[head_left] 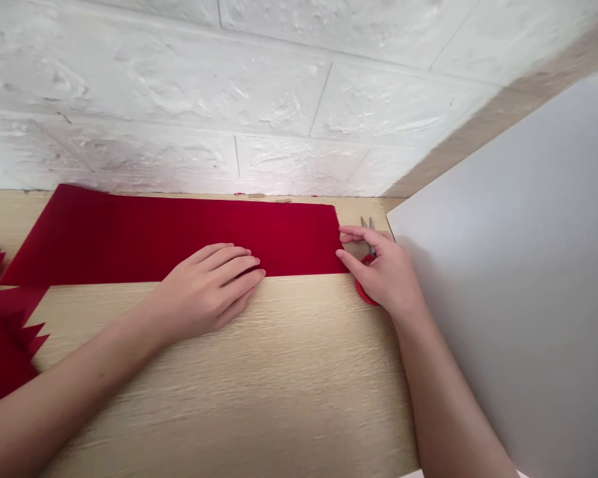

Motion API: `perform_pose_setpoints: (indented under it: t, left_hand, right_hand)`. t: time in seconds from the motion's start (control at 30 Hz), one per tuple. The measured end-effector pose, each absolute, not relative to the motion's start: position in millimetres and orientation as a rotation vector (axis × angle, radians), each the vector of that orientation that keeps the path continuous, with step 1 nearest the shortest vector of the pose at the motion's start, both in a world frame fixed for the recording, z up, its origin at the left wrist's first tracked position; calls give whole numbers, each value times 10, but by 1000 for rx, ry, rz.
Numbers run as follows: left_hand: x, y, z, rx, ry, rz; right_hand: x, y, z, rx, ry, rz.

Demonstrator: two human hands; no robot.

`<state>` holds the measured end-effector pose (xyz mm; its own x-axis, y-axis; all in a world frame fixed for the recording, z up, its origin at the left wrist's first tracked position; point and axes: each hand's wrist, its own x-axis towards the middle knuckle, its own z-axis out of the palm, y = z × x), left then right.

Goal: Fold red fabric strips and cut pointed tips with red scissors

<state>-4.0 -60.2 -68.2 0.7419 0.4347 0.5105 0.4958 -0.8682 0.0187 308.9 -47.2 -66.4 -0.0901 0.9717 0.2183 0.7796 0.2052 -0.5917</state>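
A long sheet of deep red paper (129, 240) lies flat on the pale wood tabletop (289, 352), close to the wall. My left hand (206, 289) rests on the sheet's lower edge, palm down, holding nothing. My right hand (379, 272) is at the sheet's right end, with the thumb and forefinger near its edge. Small scissors with red handles (365, 287) lie partly under that palm, their steel blades (369, 232) pointing toward the wall. I cannot tell whether the hand grips them.
Jagged cut pieces of red paper (2, 352) lie at the table's left edge. A white textured brick-pattern wall (229, 86) rises behind the table. A large white board (518, 265) stands upright along the right side, next to my right arm.
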Motion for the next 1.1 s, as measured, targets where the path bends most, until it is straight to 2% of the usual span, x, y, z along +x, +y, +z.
perform_pose_setpoints:
  t: [0.27,0.47,0.6,0.87,1.1]
  left_hand:
    - [-22,-555,-601,-2836,-799,-691]
    - [538,-45,-210,-2939,-1134,-318]
    - [1092,305,-197,-2955,-1401,-60]
    - [1349,827,-511,-3006,-1469,34]
    - [1188,761,-497,-3069,-1465,-171]
  right_hand:
    - [3091,-460,-674,-1642,-1943,366]
    - [3117,-449,-728,-1610,-1986,298]
    - [3111,-462,-717,-1604,-2005,275]
    - [3095,-497,-647,-1627,-1985,310]
    - [2977,-462,-649,-1677,-1760,253]
